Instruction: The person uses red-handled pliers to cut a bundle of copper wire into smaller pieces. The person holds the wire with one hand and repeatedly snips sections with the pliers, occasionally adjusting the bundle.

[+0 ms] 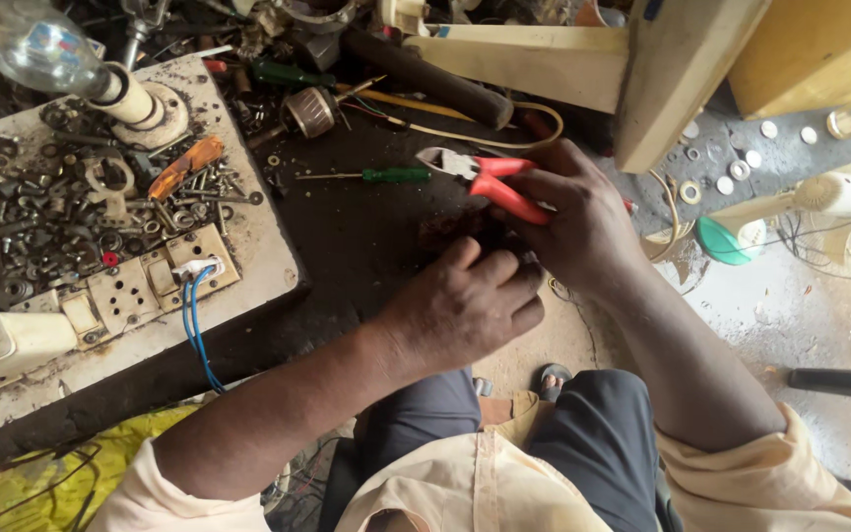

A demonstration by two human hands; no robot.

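My right hand (573,222) grips red-handled cutting pliers (480,177), whose jaws point left over the dark workbench (366,246). My left hand (465,305) is curled shut just below and left of the right hand, pinching something small and dark that its fingers hide. The two hands nearly touch. A green-handled screwdriver (391,175) lies on the bench just left of the pliers' jaws.
A white board (258,246) at the left holds several nuts, bolts and washers, an orange-handled tool (184,167), a socket panel with blue wires (194,315) and a bulb (36,49) in a holder. A cream fan (819,197) lies on the floor at the right. Cluttered tools line the back.
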